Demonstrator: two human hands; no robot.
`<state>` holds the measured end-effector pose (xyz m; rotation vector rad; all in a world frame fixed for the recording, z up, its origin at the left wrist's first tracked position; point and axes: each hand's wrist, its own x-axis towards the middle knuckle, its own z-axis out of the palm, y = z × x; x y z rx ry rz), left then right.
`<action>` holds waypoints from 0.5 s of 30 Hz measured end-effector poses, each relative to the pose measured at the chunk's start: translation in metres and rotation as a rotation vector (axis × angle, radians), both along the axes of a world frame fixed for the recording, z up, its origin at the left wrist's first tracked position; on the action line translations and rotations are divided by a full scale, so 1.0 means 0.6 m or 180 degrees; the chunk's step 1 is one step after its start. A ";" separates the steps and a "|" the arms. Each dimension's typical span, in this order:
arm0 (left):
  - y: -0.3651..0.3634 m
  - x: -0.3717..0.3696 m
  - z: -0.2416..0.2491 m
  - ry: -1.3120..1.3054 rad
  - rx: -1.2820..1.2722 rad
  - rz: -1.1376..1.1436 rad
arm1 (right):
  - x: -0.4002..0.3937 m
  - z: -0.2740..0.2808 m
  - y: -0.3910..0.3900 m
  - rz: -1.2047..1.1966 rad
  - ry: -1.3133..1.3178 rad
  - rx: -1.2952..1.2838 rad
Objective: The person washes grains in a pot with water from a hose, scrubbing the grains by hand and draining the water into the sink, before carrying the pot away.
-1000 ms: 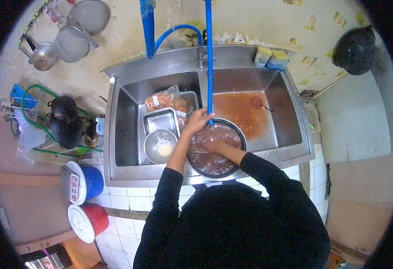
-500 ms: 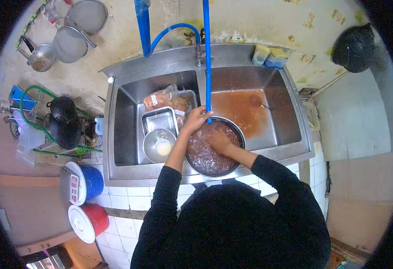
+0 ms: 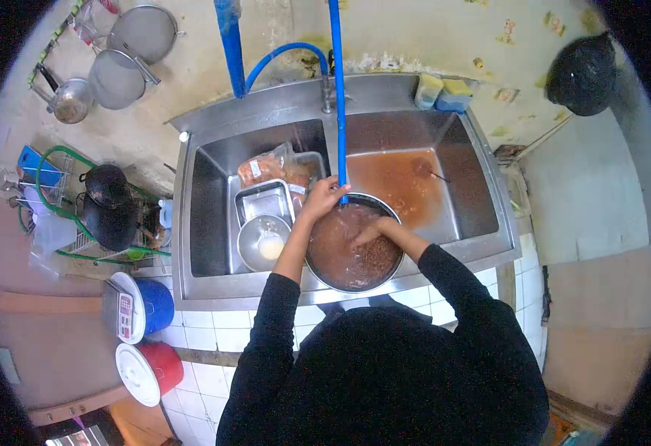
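Observation:
A round metal pot [image 3: 318, 273] at the sink's front edge holds cloudy brown water [image 3: 340, 227] over what look like small brown grains [image 3: 374, 260]. My left hand [image 3: 325, 197] is closed around the lower end of a blue hose [image 3: 342, 141], whose mouth points into the pot at its back rim. Inside the pot, my right hand [image 3: 371, 232] dips its fingertips in the water. Those fingers look stretched out and loosely apart, with nothing visible in them, though their tips are partly hidden by the murky water.
The left basin has a metal bowl [image 3: 249, 249] with something pale inside, a rectangular tray [image 3: 262, 197] and bagged orange-brown food [image 3: 264, 169]. Brown water and a ladle-like tool [image 3: 423, 167] lie in the right basin [image 3: 385, 178]. Sponges [image 3: 455, 93] sit on the back ledge.
My right hand has risen slightly and shifted right in the pot, showing more of its fingers. The water looks cloudier and less rippled. My left hand stays on the hose.

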<state>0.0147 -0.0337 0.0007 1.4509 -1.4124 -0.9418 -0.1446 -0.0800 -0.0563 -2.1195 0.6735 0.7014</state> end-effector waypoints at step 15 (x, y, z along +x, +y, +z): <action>-0.010 0.002 -0.014 0.0338 0.0018 -0.0108 | 0.015 0.064 0.076 -0.1317 -0.0906 0.1978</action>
